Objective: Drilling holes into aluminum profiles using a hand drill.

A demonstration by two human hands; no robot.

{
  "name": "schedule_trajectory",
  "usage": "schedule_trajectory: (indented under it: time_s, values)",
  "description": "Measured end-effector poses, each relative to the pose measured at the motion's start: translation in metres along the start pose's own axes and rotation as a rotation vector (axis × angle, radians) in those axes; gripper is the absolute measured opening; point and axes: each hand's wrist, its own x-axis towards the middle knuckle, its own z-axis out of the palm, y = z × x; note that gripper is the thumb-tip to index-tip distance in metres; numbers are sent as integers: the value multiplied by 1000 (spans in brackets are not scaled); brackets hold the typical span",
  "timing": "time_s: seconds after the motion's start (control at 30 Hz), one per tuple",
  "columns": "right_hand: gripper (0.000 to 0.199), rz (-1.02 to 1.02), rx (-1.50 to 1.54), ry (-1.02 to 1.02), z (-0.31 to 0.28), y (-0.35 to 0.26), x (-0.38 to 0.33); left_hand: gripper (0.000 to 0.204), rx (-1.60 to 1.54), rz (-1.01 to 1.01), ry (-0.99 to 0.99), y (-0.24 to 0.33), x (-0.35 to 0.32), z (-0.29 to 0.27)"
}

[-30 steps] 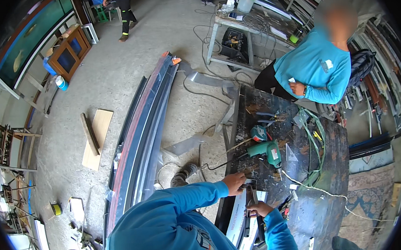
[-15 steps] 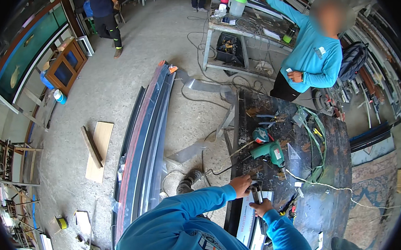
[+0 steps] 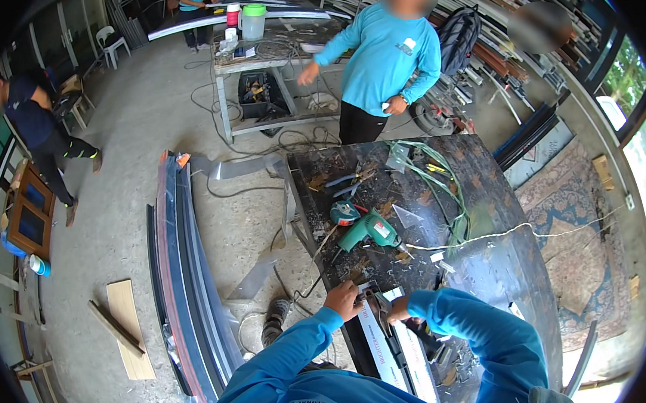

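A long metal profile (image 3: 381,351) with white printed film and a dark channel along it lies on the near part of the black workbench. My left hand (image 3: 343,300) is closed on the left side of its far end. Opposite, my right hand (image 3: 399,311) is curled at a small dark metal piece on that end; its exact kind is unclear, and the fingers partly cover it. Just beyond my hands lies a green power drill (image 3: 369,233), with a teal-and-black round tool (image 3: 344,213) behind it. Dark hand tools (image 3: 430,342) lie beside the profile, under my right forearm.
Pliers (image 3: 348,183), a clear triangular piece (image 3: 408,216) and green cord (image 3: 454,200) lie on the workbench (image 3: 492,264). A pale cable (image 3: 505,231) crosses it. Wrapped long profiles (image 3: 182,271) stand to the left. A co-worker (image 3: 391,54) stands beyond the bench.
My view has swung right, so the scene sits further left. My hands remain at the profile's end, the right one turned more sideways. The co-worker's raised arm has dropped; another person moved left.
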Motion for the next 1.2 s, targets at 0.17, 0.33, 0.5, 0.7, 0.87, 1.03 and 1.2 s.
schedule_trajectory:
  time_s: [0.17, 0.33, 0.5, 0.7, 0.87, 1.03, 1.2]
  values:
    - [28, -285, 121, 68, 41, 43, 78, 34, -34, 1, 48, 0, 0, -2]
    - [44, -663, 47, 188, 60, 41, 91, 33, -29, -11, 15, 1, 0, -2]
    - [50, -168, 149, 381, 54, 15, 46, 36, -18, -10, 10, 2, 0, -2]
    - [45, -211, -45, 241, 47, 18, 39, 37, -14, 18, -33, -2, 0, 4]
    - [36, -52, -171, 103, 22, 19, 22, 42, 6, 5, 5, -2, -6, 7]
    - [30, 36, 88, 9, 17, 17, 47, 39, -20, 11, 2, -5, -6, 7]
    - [22, -408, -178, 115, 38, 52, 94, 38, -7, 8, -46, -7, -2, 2]
